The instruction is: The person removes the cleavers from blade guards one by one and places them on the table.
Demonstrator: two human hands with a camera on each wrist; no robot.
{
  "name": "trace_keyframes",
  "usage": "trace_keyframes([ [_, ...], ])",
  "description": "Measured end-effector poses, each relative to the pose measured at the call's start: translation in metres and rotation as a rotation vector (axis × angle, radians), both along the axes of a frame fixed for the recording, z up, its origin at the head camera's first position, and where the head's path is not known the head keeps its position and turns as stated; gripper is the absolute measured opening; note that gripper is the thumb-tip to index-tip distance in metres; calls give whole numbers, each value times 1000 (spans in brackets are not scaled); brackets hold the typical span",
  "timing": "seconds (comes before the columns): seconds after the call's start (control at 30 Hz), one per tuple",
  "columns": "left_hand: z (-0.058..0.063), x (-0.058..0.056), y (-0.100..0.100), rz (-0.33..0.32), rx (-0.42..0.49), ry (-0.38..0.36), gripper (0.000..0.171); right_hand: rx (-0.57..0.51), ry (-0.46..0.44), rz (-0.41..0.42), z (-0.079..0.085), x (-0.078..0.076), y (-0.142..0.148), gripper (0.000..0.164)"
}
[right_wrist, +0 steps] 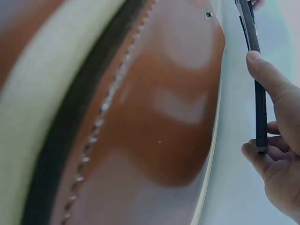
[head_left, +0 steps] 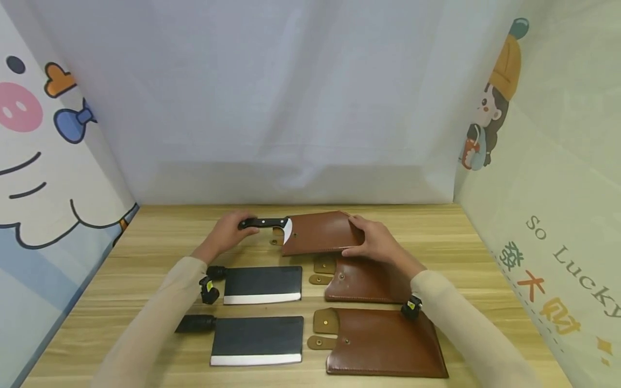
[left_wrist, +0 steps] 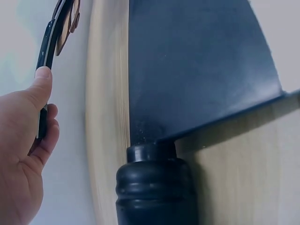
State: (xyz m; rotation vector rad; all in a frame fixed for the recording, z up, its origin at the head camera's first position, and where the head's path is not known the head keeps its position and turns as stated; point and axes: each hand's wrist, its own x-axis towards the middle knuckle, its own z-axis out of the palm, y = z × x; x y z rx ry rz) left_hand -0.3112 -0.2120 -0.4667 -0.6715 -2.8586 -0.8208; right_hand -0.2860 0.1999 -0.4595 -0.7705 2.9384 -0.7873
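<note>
At the back of the table my left hand (head_left: pixel 227 233) grips the black riveted handle of a kitchen knife (head_left: pixel 264 222). Most of its blade is hidden inside a brown leather sheath (head_left: pixel 320 233); only a curved silvery piece by the handle shows at the sheath's mouth. My right hand (head_left: pixel 378 240) holds the closed right end of that sheath, thumb and fingers on opposite faces. In the left wrist view, the thumb (left_wrist: pixel 42 79) presses along the handle. The right wrist view shows the held sheath (right_wrist: pixel 260 103) nearly edge-on between thumb and fingers.
Two black cleavers with bright edges, a farther one (head_left: pixel 263 283) and a nearer one (head_left: pixel 257 340), lie left of centre. Two more brown sheaths, one behind (head_left: pixel 368 281) and one in front (head_left: pixel 388 345), lie on the right with tan straps. A pale cloth (head_left: pixel 301 183) hangs behind.
</note>
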Motion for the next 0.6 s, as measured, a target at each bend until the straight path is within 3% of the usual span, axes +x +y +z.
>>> trace_keyframes([
  [0.37,4,11,0,-22,17,40,33,0,52,-6,-1,16,1,99],
  [0.6,4,21,-2,-19,23,85,37,-18,66,-5,-1,23,0,99],
])
